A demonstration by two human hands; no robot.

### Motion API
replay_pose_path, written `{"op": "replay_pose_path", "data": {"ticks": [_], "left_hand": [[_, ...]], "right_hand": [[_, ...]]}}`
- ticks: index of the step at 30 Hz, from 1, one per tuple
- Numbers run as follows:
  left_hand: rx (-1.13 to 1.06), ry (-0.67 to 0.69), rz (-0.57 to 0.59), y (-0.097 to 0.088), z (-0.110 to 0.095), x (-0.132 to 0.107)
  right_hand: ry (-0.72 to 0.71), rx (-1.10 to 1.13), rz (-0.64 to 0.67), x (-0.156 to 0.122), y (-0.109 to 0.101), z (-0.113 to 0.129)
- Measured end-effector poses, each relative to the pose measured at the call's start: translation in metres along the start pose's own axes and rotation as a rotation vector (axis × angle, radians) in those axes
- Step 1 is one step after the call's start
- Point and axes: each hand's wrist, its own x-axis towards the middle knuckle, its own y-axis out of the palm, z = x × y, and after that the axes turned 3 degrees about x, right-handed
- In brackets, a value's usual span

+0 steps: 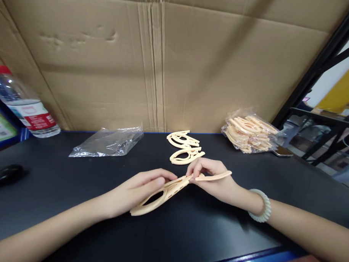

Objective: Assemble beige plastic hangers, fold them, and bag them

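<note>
A cream plastic folding hanger (151, 209) is held between both hands above the black table. My left hand (142, 189) is closed on its wide looped arm, thumb on top and fingers along the far edge. At the hanger's middle joint, my right hand (215, 180) pinches with thumb and fingertips. A slim curved arm of the hanger sticks out to the right across that palm. The fingers partly hide the joint. Just beyond the hands lie folded cream hangers (180, 158) of the same kind, flat on the table.
At the back right, a clear bag (250, 131) is full of similar hangers, beside a phone (282, 151). A flat plastic bag (108, 142) lies back left, near a water bottle (29, 107). A dark object (5, 174) sits at the left edge. Cardboard (108, 60) walls the back.
</note>
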Motion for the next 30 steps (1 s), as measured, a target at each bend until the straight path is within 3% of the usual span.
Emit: {"op": "replay_pose_path", "data": {"ticks": [6, 11, 17, 25, 30], "left_hand": [[0.169, -0.031, -0.086, 0.010, 0.005, 0.000], [0.227, -0.001, -0.070, 0.014, 0.008, -0.002], [0.422, 0.136, -0.124, 0.017, 0.004, -0.003], [0.739, 0.188, -0.160, 0.023, 0.010, -0.004], [1.036, 0.289, -0.167, 0.023, 0.013, -0.004]], "right_hand": [[-0.211, -0.179, 0.108, -0.006, 0.001, -0.001], [-0.395, -0.325, 0.201, -0.006, 0.003, 0.000], [-0.376, -0.340, 0.173, -0.003, 0.004, 0.001], [-0.398, -0.394, 0.193, -0.005, 0.005, -0.001], [-0.541, -0.640, 0.261, -0.008, 0.005, -0.001]]}}
